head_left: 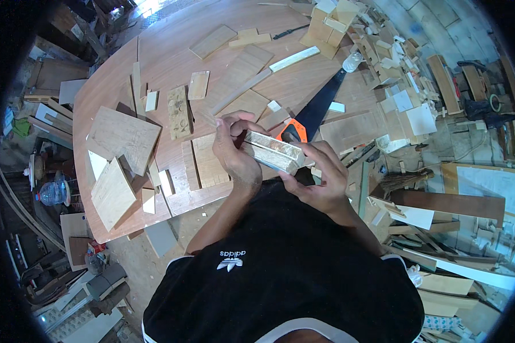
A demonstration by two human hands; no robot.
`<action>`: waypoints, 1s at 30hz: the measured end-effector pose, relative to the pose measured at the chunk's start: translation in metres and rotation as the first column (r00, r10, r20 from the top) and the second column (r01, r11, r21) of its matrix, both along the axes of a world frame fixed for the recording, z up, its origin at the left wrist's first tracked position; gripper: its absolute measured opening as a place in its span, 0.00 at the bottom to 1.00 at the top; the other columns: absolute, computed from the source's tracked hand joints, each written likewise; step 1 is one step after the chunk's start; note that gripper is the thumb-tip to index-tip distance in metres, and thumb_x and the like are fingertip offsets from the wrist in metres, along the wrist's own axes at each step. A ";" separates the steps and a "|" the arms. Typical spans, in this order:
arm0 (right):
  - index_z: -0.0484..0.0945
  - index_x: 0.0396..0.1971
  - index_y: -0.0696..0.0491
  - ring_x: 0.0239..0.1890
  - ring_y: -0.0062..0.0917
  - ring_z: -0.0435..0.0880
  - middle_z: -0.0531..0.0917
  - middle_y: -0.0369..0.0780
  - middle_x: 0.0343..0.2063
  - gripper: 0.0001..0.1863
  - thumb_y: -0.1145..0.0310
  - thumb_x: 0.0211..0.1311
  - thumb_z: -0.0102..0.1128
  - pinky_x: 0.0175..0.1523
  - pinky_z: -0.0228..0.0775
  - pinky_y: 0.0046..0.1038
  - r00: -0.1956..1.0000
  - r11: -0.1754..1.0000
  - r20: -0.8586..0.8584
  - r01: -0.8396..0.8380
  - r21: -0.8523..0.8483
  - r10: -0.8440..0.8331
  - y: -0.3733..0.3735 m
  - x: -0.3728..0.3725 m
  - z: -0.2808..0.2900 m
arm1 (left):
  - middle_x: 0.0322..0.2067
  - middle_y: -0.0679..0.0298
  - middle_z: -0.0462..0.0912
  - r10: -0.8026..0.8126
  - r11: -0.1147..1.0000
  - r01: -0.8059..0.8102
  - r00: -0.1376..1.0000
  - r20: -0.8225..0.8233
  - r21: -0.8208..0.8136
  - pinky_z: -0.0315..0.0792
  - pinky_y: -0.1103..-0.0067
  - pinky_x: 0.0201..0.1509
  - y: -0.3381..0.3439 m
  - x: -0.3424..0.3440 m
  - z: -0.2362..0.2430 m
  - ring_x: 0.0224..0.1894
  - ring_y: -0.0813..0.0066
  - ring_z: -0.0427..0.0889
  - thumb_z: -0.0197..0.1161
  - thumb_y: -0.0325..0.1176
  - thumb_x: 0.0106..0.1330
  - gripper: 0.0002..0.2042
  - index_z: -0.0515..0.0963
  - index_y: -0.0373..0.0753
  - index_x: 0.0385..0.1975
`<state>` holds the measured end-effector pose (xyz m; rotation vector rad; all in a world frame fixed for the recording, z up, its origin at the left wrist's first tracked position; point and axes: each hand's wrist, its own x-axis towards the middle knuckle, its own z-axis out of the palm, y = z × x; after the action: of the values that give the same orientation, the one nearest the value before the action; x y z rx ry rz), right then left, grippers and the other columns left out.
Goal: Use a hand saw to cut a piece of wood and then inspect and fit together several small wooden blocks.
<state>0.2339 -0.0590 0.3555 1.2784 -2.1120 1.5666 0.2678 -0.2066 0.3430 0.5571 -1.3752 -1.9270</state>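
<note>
In front of my chest I hold a small wooden block assembly (273, 155), raw and rough-edged, with a lengthwise gap or groove along its upper side. My left hand (234, 148) is closed round its left end, and the fingers of my right hand (323, 180) grip the right end. Just beyond it lies a hand saw (319, 107) with a dark blade and an orange handle (294, 131), its grip partly hidden by the block. A flat light board (210, 163) rests on the table by my left wrist.
The large brown table (171, 63) carries several loose boards, including a big panel (123, 137) at the left and a knotty block (180, 112). A clear bottle (352, 62) lies near the saw tip. Offcuts pile up at right, beside a brush of twigs (403, 180).
</note>
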 end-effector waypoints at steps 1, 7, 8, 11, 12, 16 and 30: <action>0.75 0.42 0.66 0.35 0.31 0.80 0.80 0.47 0.34 0.26 0.70 0.42 0.74 0.39 0.72 0.26 1.000 1.000 -0.012 0.000 -0.015 0.000 -0.001 0.001 -0.002 | 0.15 0.57 0.74 0.038 0.999 -0.038 0.999 0.018 -0.006 0.68 0.78 0.22 0.000 0.001 0.001 0.15 0.71 0.73 0.32 0.50 0.73 0.25 0.70 0.34 0.33; 0.75 0.42 0.64 0.35 0.30 0.80 0.80 0.47 0.35 0.26 0.69 0.42 0.74 0.39 0.72 0.25 0.999 0.999 0.018 0.027 -0.022 -0.027 -0.006 0.003 -0.003 | 0.13 0.63 0.69 0.115 0.989 -0.107 0.991 -0.072 0.104 0.64 0.83 0.20 0.001 -0.001 0.000 0.15 0.77 0.70 0.38 0.41 0.75 0.18 0.69 0.34 0.31; 0.75 0.43 0.64 0.36 0.30 0.81 0.81 0.47 0.35 0.27 0.69 0.42 0.74 0.40 0.72 0.25 0.998 1.000 0.057 0.014 -0.003 -0.014 -0.007 0.002 -0.003 | 0.13 0.63 0.69 0.116 0.989 -0.109 0.991 -0.070 0.103 0.64 0.83 0.20 0.001 -0.001 -0.002 0.15 0.77 0.70 0.38 0.41 0.75 0.18 0.69 0.34 0.31; 0.73 0.45 0.62 0.38 0.29 0.81 0.81 0.47 0.37 0.28 0.68 0.43 0.74 0.43 0.72 0.25 0.986 0.999 0.166 -0.025 0.041 0.017 -0.006 0.002 -0.003 | 0.14 0.66 0.67 0.149 0.985 -0.139 0.985 -0.086 0.104 0.61 0.84 0.19 0.000 -0.001 -0.010 0.14 0.81 0.67 0.40 0.39 0.75 0.16 0.69 0.34 0.31; 0.72 0.46 0.62 0.39 0.28 0.82 0.81 0.47 0.37 0.29 0.68 0.44 0.74 0.44 0.72 0.25 0.972 0.996 0.234 -0.051 0.067 0.034 -0.005 0.003 -0.003 | 0.14 0.67 0.66 0.146 0.986 -0.139 0.986 -0.080 0.092 0.59 0.84 0.19 0.001 -0.001 -0.011 0.15 0.82 0.66 0.40 0.39 0.75 0.16 0.69 0.34 0.31; 0.71 0.47 0.62 0.43 0.25 0.81 0.82 0.47 0.39 0.28 0.70 0.46 0.73 0.48 0.71 0.25 0.951 0.996 0.307 -0.057 0.069 0.034 -0.005 0.004 -0.010 | 0.15 0.70 0.66 0.166 0.983 -0.161 0.984 -0.059 0.083 0.56 0.85 0.20 0.001 -0.002 -0.014 0.16 0.85 0.63 0.40 0.39 0.75 0.16 0.69 0.35 0.30; 0.70 0.46 0.63 0.45 0.23 0.80 0.81 0.45 0.40 0.26 0.73 0.48 0.71 0.50 0.70 0.24 0.852 0.995 0.515 -0.089 -0.031 0.093 -0.001 0.001 -0.024 | 0.16 0.72 0.64 0.106 0.994 -0.108 0.993 0.054 0.035 0.56 0.85 0.23 0.004 -0.004 -0.017 0.18 0.86 0.62 0.45 0.38 0.74 0.15 0.71 0.36 0.27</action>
<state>0.2352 -0.0600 0.3315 1.0479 -2.3627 2.1544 0.2637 -0.2031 0.3257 0.6895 -1.3155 -1.8679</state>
